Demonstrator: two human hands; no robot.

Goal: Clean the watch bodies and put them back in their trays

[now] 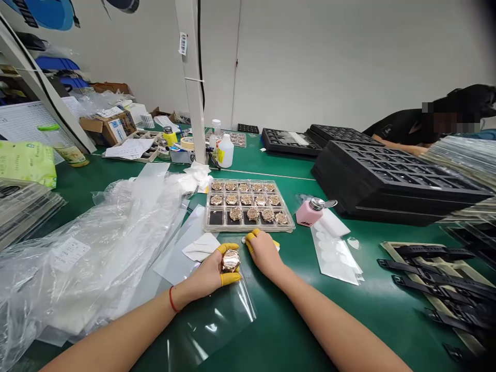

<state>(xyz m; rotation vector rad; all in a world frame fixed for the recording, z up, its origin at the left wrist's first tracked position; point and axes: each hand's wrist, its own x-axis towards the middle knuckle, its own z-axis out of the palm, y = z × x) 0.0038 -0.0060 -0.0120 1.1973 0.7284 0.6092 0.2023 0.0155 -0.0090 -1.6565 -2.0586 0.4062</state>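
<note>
My left hand (211, 273), with yellow finger covers and a red string at the wrist, holds a round gold watch case (231, 260) between its fingers. My right hand (264, 251), also in yellow finger covers, is closed just beyond and to the right of it, at the front edge of a clear tray. Its fingertips pinch something small and pale that I cannot make out. The clear compartment tray (248, 227) holds several gold watch cases; its front left compartment has only a dark pad. A white cloth (200, 247) lies left of the watch case.
Plastic bags (96, 258) cover the left side. At right are a pink pump bottle (308, 212), white sheets (336, 253), stacked black trays (387, 181) and black straps (437, 274). A white bottle (225, 152) stands behind by a post (190, 77). A person (406, 126) sits at far right.
</note>
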